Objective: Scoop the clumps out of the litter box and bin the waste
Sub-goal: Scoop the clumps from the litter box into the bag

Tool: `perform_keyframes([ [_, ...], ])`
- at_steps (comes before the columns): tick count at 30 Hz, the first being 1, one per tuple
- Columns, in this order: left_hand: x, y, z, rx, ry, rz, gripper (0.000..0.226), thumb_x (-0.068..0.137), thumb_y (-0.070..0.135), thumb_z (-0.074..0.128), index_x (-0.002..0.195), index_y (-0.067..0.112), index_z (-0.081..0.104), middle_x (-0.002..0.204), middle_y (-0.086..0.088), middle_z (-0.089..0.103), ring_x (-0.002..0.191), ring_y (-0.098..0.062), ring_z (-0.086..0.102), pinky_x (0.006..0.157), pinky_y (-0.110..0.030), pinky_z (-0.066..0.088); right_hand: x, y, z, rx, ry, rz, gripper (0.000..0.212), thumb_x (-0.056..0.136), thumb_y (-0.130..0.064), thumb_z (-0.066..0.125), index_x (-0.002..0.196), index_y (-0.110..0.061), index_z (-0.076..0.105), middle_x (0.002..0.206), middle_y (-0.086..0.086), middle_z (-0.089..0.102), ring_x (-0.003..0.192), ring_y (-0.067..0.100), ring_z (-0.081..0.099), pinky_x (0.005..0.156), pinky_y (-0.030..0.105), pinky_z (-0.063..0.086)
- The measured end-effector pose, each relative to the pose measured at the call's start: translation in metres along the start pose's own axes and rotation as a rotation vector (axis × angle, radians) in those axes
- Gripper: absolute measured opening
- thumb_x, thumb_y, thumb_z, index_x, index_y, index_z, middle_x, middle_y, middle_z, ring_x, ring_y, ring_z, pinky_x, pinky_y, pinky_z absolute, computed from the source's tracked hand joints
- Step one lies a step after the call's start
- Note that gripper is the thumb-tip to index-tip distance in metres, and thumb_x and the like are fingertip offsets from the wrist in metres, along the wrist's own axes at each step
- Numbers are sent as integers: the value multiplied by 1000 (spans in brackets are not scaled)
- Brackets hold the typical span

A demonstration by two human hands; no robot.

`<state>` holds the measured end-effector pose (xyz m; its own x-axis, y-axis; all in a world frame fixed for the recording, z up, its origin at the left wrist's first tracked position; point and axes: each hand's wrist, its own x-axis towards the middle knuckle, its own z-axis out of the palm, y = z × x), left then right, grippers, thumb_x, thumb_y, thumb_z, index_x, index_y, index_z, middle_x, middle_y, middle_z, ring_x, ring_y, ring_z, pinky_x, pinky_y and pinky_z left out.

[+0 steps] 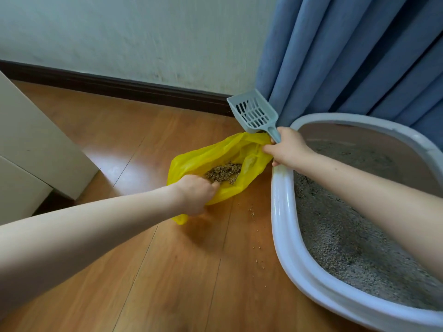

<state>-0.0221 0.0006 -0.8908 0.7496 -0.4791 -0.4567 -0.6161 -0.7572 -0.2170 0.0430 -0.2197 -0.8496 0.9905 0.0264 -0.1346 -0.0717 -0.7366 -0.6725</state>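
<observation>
Wood floor [167,271], laminate planks, runs to a dark skirting board [119,86] under a pale wall [119,32]. Blue curtain [347,56] hangs in folds at the far right. Cream cabinet [31,144] stands at the left edge.

Litter box [285,236]: white rounded rim, on the floor at right, in front of the curtain. Grey litter [347,240] covers its bottom, surface uneven.

Yellow bag [203,159]: thin plastic, lying on the floor just left of the litter box, mouth held open. Clumps [224,173] sit inside it, a brownish granular heap near the middle.

Left hand [195,194]: fingers curled tight on the near edge of the bag, pinching the plastic; fingertips hidden under the hand.

Right hand [288,146]: reaches across the far corner of the box rim. Fingers clamped on the scoop handle and on the far edge of the bag together.

Scoop [254,112]: grey-green slotted plastic, head tilted up and away above the bag, nothing visible in it.

Stray granules [251,212]: scattered on the floor between bag and box, thin trail toward the viewer.
</observation>
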Motion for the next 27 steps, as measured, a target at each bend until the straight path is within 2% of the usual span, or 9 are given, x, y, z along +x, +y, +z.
perform_keyframes([
  [2,1,1,-3,-40,-46,-39,50,91,8,47,140,10,36,108,-10,62,100,-32,59,68,-35,42,-3,2,-2,7,-26,-8,27,86,-13,63,73,-19,39,78,3,51,56,19,64,44,20,44],
  [6,3,7,-11,-196,-46,-19,38,89,4,44,127,11,50,93,-7,57,84,-27,55,64,-35,43,-11,4,-8,52,-96,-26,28,86,-14,65,75,-19,41,79,0,47,57,17,62,53,28,55],
  [11,5,30,-23,-501,-90,29,32,96,34,49,120,13,51,92,-3,55,83,-22,53,73,-38,48,-30,4,-21,78,-73,-79,25,85,-22,67,98,-6,53,91,4,52,69,18,61,58,32,59],
  [14,4,32,-31,-761,-85,6,37,99,46,40,121,19,51,101,-2,58,90,-21,54,78,-35,45,-49,15,-33,128,88,-72,29,89,-27,60,105,-5,51,100,8,53,69,23,58,42,18,46],
  [17,6,22,-27,-402,89,-2,29,99,29,41,120,13,51,104,-8,60,93,-26,56,75,-38,45,-69,39,-40,150,137,8,15,93,-21,55,96,-9,46,91,6,51,55,18,52,35,13,36],
  [20,7,16,-8,6,-55,-97,54,92,32,48,140,12,34,137,-12,43,126,-33,40,97,-37,41,-86,60,-45,94,93,96,16,93,-19,53,84,-14,41,78,4,48,51,16,50,43,21,37],
  [23,9,18,13,-30,-204,-202,80,89,33,45,153,13,1,158,-19,7,143,-42,8,115,-46,22,-95,75,-51,81,78,137,16,92,-18,53,83,-13,40,74,5,47,53,19,49,50,26,37],
  [25,11,19,19,-57,-186,-200,81,89,34,44,153,13,0,158,-18,7,143,-41,10,116,-47,20,-97,86,-57,66,88,162,15,91,-22,54,83,-15,43,74,6,47,59,22,47,56,32,40],
  [27,13,17,17,-45,-124,-150,73,89,33,45,151,13,13,152,-15,26,137,-36,28,112,-43,30,-95,96,-68,44,92,197,17,93,-29,51,88,-14,49,74,5,48,64,22,46,62,37,43],
])
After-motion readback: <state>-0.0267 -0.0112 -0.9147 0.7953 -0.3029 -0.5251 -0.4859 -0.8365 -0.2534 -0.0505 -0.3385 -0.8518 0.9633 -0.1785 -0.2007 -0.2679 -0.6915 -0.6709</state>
